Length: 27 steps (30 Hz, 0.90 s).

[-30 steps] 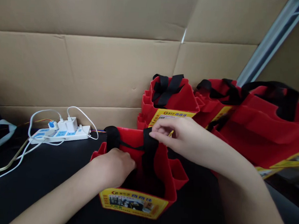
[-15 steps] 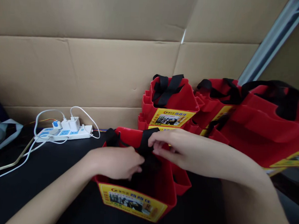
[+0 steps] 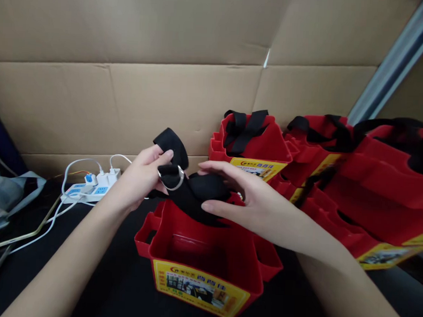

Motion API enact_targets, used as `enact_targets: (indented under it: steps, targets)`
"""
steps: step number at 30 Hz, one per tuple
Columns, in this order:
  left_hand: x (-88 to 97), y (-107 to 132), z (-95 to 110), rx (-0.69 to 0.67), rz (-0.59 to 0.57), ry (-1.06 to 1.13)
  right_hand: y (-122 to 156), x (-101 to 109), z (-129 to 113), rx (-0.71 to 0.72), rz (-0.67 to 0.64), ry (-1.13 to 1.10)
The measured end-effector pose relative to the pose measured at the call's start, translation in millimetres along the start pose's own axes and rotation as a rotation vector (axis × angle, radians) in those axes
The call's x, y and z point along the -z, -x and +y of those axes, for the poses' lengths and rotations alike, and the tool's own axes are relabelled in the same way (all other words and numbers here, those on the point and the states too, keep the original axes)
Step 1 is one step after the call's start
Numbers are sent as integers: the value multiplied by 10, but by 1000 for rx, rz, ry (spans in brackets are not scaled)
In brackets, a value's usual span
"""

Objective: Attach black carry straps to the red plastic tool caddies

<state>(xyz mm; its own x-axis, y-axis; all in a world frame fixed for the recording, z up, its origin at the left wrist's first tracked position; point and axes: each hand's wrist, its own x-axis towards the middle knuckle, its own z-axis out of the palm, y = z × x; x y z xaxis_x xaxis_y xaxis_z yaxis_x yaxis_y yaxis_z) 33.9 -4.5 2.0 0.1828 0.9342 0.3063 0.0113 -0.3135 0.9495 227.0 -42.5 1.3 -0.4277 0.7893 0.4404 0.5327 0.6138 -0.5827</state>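
Note:
In the head view a red plastic tool box (image 3: 207,246) with a yellow printed label (image 3: 201,289) stands in front of me on the black surface. Above its back rim, a black webbing strap (image 3: 195,205) with a metal ring (image 3: 176,181) is gathered between my hands. My left hand (image 3: 149,172) pinches the strap near the ring, a loop of it rising above the fingers. On the right side, my right hand (image 3: 238,188) is closed around a folded part of the same strap. The strap's lower ends are partly hidden behind the hands.
Several more red boxes with black straps, among them a stacked box (image 3: 258,139) and a larger one (image 3: 383,186), stand at the right. A white power strip (image 3: 85,192) with plugs and cables lies left. Cardboard (image 3: 157,103) lines the back; a metal post (image 3: 397,64) slants at right.
Both hands have come up out of the red box, lifting the black strap above its rim. The metal ring and the box's inside now show. The view has shifted slightly.

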Motion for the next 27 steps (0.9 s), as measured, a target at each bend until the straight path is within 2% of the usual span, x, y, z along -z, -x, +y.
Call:
enact_targets:
  steps: [2, 5, 8, 12, 14, 17, 18, 19, 22, 24, 27]
  targets:
    - [-39, 26, -5, 16, -3, -123, 1, -28, -9, 0, 64, 56]
    - [-110, 45, -35, -26, 59, -330, 23, -79, -59, 36, 143, 115]
    - [-151, 27, -86, -53, 101, -435, 34, -148, -99, 86, 188, 207]
    - [-48, 36, -50, -67, 6, -588, -10, -169, -74, 110, 133, 214]
    - [47, 100, 41, -167, 19, -765, -43, -140, -47, 69, 85, 161]
    - [131, 237, 186, -389, 164, -948, -76, -103, -16, 62, 38, 85]
    - [130, 275, 214, -462, 158, -959, -81, -99, -7, 72, 34, 65]
    - [115, 303, 226, -521, 105, -960, -84, -101, 1, 82, 29, 47]
    - [28, 322, 182, -626, -115, -1002, -83, -125, 29, 88, 16, 31]
    - [-30, 308, 125, -658, -130, -1112, -81, -142, 49, 80, 2, 28]
    - [-91, 297, 72, -684, -78, -1262, -84, -159, 68, 74, -13, 23]
